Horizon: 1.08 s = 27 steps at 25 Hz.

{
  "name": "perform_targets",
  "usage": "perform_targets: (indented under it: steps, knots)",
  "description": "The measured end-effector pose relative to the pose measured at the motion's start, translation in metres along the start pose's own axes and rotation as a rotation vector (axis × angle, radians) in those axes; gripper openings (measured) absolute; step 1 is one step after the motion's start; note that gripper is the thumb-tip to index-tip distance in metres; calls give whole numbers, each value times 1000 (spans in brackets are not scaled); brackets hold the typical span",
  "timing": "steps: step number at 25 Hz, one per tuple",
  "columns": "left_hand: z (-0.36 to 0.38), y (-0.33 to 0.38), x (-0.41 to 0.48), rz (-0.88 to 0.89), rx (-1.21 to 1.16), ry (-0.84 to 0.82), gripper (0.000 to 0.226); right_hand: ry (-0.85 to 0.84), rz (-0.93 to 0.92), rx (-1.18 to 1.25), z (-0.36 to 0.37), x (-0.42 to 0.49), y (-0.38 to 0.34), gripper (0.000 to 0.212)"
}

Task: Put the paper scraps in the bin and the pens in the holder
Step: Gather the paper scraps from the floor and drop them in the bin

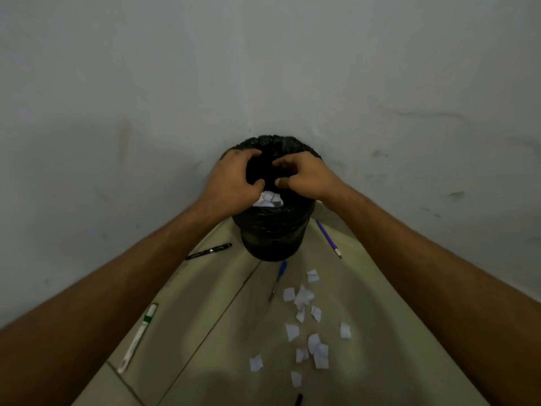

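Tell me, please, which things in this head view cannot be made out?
- Bin interior: dark, masked by left hand and right hand.
- Black object: cut by bottom edge.
- Pen holder: not in view.
- White marker label: too small.

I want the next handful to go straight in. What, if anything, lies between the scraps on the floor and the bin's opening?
Nothing visible blocks that path. The paper scraps lie on open floor in front of the bin; only a blue pen lies between them, flat. Both hands are over the opening now.
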<state>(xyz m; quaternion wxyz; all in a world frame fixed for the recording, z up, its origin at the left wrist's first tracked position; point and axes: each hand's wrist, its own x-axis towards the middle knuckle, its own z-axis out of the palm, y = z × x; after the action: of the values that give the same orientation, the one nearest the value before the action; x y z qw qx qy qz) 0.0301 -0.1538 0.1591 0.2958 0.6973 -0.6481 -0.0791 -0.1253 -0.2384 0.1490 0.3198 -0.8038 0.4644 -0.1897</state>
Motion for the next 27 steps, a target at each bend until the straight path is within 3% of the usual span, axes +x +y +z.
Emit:
perform_targets:
  steps: [3, 5, 7, 10, 12, 16, 20, 22, 24, 27]
  knots:
    - [2, 10, -43, 150, -115, 142, 38, 387, -137, 140, -1, -54, 18, 29]
    - [18, 0, -84, 197, -131, 69, 27, 463, -114, 150, 12, -97, 47, 22]
    - [51, -22, -132, 88, -48, -238, 33, 210, 77, 19, 38, -135, 93, 30]
    - [101, -60, -206, -123, 175, -746, 56, -266, 355, -268, 82, -189, 159, 66]
    - [126, -76, -246, -126, 171, -879, 60, -389, 415, -390, 105, -216, 183, 80]
    - [165, -75, -262, -76, 11, -725, 20, -352, 323, -286, 139, -225, 189, 54]
    - [185, -49, -238, -94, -72, -612, 38, -232, 267, -108, 146, -217, 176, 39]
    - [185, -44, -241, -55, -69, -605, 49, -192, 295, -138, 141, -226, 173, 50]
    - [187, -39, -250, 6, -6, -703, 58, -297, 320, -223, 142, -239, 171, 69]
    - [205, -30, -244, 57, -35, -736, 44, -317, 255, -207, 158, -239, 176, 58]
